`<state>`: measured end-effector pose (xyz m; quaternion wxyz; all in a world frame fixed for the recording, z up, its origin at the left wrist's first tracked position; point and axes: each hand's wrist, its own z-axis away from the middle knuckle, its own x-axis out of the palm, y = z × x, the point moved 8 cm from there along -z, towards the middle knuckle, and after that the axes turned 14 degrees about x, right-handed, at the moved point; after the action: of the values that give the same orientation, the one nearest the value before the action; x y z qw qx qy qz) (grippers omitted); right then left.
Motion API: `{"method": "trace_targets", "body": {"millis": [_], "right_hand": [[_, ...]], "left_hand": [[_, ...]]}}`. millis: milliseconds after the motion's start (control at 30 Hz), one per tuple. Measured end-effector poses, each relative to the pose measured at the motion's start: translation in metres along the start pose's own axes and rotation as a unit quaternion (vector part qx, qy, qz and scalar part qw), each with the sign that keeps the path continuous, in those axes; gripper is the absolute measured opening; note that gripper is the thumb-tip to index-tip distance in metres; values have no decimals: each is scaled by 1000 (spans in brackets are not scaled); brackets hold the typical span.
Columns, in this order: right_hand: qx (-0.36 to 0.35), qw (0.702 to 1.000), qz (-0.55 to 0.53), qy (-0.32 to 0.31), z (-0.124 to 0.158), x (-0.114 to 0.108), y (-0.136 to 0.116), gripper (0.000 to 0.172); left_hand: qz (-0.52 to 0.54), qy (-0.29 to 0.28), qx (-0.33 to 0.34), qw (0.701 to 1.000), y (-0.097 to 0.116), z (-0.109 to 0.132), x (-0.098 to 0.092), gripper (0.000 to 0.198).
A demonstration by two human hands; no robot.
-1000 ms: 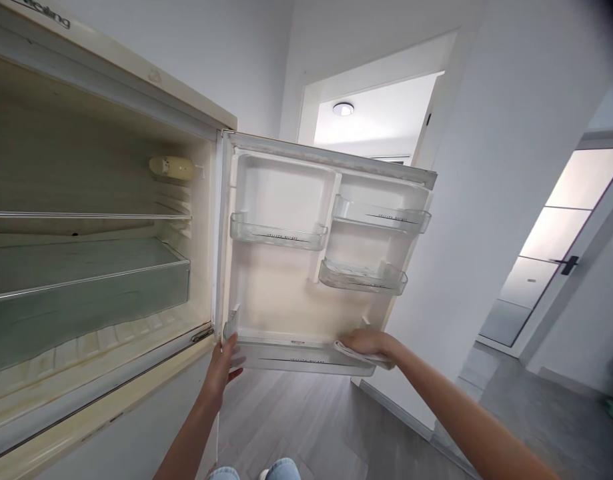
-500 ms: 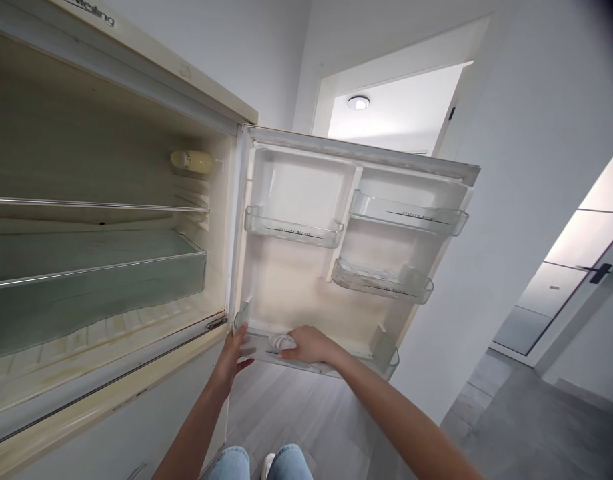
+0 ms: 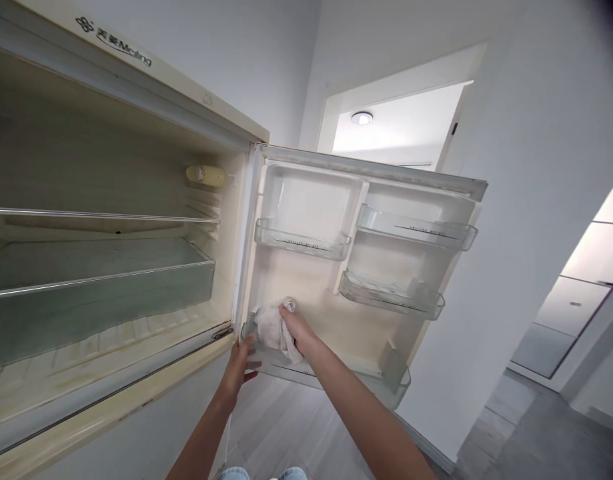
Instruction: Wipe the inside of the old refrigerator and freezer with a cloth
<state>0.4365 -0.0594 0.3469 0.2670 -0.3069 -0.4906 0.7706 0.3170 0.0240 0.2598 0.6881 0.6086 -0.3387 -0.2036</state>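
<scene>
Cloth [image 3: 271, 330] sits bunched under the right hand [image 3: 293, 330], which grips it and presses it to the fridge door's [image 3: 306, 293] inner wall near the lower hinge-side corner, just above the bottom door shelf [image 3: 336, 380]. Left hand [image 3: 241, 367], fingers spread, braces that shelf's hinge-side end from below the cloth.

My right grip [image 3: 299, 333] presses a soft, crumpled white cloth [image 3: 271, 328] on the smooth, yellowed plastic door liner [image 3: 306, 293]. At two o'clock, clear glossy plastic door bins [image 3: 416, 228]. At nine o'clock, glass shelves [image 3: 101, 267].
</scene>
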Motion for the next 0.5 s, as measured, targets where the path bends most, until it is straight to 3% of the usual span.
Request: {"method": "trace_targets", "body": {"millis": [100, 267, 367, 500], "right_hand": [[5, 997, -61, 44, -5, 12, -5, 44], [-81, 978, 185, 56, 11, 44, -26, 49], [-106, 940, 321, 46, 30, 45, -22, 56], [-180, 857, 474, 86, 56, 38, -8, 58]], "left_hand": [[-5, 8, 5, 1000, 1, 1, 1, 85], [-14, 13, 17, 1000, -1, -3, 2, 78], [-22, 12, 23, 999, -4, -6, 1, 75], [-28, -4, 28, 999, -6, -10, 0, 75]]}}
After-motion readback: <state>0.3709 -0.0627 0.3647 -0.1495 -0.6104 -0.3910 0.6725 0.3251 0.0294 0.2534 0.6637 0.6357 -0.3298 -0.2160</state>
